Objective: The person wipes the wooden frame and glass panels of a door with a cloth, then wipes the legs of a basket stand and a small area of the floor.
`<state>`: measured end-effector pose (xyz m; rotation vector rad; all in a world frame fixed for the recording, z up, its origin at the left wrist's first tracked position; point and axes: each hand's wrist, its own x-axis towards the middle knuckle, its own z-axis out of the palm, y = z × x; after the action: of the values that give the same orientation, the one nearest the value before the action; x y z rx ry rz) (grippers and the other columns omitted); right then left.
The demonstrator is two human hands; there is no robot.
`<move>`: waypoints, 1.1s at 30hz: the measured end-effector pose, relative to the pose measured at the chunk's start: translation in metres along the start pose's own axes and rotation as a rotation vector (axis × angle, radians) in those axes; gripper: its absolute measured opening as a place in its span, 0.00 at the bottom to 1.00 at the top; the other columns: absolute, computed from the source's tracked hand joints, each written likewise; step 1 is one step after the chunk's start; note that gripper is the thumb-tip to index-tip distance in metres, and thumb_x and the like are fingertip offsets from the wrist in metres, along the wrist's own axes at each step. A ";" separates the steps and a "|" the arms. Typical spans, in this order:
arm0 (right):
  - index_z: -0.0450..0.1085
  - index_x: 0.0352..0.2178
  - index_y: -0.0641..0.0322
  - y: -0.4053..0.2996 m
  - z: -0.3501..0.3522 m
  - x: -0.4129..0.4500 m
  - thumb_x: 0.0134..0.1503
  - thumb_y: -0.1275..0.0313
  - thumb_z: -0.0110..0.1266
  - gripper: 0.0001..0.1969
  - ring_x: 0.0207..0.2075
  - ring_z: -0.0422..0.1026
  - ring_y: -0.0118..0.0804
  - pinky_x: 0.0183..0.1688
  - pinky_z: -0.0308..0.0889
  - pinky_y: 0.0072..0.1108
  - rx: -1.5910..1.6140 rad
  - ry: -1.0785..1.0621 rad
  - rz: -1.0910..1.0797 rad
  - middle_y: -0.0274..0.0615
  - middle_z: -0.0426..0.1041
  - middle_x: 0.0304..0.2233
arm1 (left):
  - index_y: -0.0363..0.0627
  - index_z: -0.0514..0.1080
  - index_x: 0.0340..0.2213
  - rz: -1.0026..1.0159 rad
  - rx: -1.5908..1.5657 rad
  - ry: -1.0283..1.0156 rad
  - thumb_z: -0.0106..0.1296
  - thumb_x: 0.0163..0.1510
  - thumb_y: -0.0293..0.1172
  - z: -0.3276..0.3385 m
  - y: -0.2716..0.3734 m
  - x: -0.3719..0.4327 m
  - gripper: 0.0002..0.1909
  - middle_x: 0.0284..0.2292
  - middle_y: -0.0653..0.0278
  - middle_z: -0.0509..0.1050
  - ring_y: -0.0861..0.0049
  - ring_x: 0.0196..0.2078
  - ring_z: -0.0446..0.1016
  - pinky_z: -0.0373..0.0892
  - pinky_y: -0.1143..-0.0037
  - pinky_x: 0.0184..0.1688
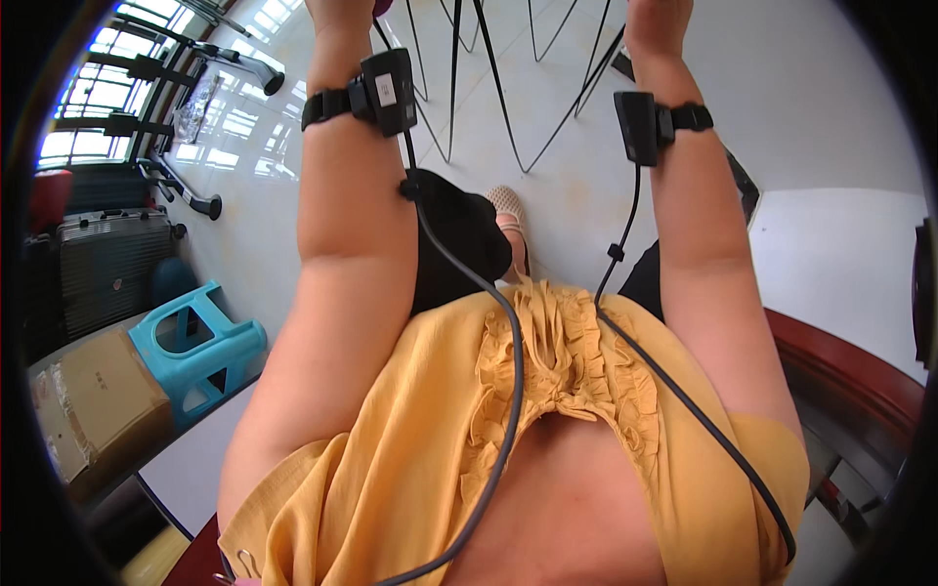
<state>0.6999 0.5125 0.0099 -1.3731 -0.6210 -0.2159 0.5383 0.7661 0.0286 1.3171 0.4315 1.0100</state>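
Both my arms reach forward to the top edge of the head view. Only the heel of my left hand (341,7) shows, with a small bit of something purple beside it; its fingers are cut off. My right hand (659,22) is likewise cut off past the palm, so what it holds is hidden. A black strapped device (390,91) sits on my left forearm, and another black device (636,128) on my right. Dark cables (516,351) run from them over my yellow ruffled top (410,395). Between the hands stand thin black wire legs (506,110).
Pale glossy floor tiles (571,190) lie below, with a foot in a beige woven shoe (507,209). At left are a blue plastic stool (242,344), a cardboard box (110,388), a ribbed suitcase (110,271) and metal-framed equipment (183,187). A dark red wooden chair part (850,351) curves at right.
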 end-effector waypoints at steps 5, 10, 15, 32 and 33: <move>0.62 0.24 0.60 0.008 -0.012 0.012 0.66 0.47 0.38 0.27 0.20 0.62 0.32 0.29 0.64 0.25 -0.086 -0.108 0.003 0.37 0.61 0.18 | 0.32 0.71 0.41 -0.081 -0.073 -0.060 0.50 0.60 0.29 -0.011 -0.010 -0.014 0.12 0.29 0.61 0.75 0.79 0.31 0.75 0.72 0.77 0.33; 0.59 0.56 0.66 0.067 -0.074 -0.007 0.56 0.79 0.48 0.24 0.48 0.67 0.59 0.51 0.67 0.37 -1.105 0.045 -0.808 0.59 0.66 0.50 | 0.33 0.71 0.31 0.001 0.171 -0.026 0.56 0.57 0.40 -0.015 0.029 -0.068 0.17 0.24 0.60 0.76 0.78 0.22 0.74 0.71 0.78 0.24; 0.67 0.27 0.60 -0.029 -0.030 -0.141 0.64 0.54 0.44 0.20 0.27 0.68 0.30 0.34 0.65 0.24 -0.042 0.072 0.245 0.35 0.70 0.23 | 0.41 0.73 0.34 -0.290 0.295 -0.465 0.53 0.61 0.36 -0.013 0.088 -0.151 0.10 0.25 0.67 0.75 0.84 0.23 0.72 0.67 0.83 0.23; 0.68 0.49 0.62 -0.062 -0.178 -0.251 0.67 0.55 0.39 0.22 0.41 0.75 0.33 0.45 0.72 0.27 0.333 0.208 0.673 0.40 0.75 0.41 | 0.34 0.67 0.49 -0.464 0.372 -1.353 0.54 0.51 0.24 0.168 -0.016 -0.251 0.23 0.38 0.58 0.75 0.75 0.37 0.76 0.73 0.76 0.39; 0.68 0.49 0.60 -0.064 -0.187 -0.256 0.67 0.55 0.39 0.22 0.42 0.75 0.32 0.48 0.71 0.28 0.351 0.277 0.686 0.39 0.75 0.41 | 0.35 0.68 0.48 -0.432 0.425 -1.389 0.53 0.51 0.22 0.176 -0.014 -0.256 0.21 0.37 0.60 0.75 0.77 0.36 0.75 0.73 0.78 0.38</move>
<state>0.5111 0.2672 -0.0838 -1.1157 0.0634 0.2453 0.5425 0.4571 -0.0083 1.8573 -0.1745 -0.4861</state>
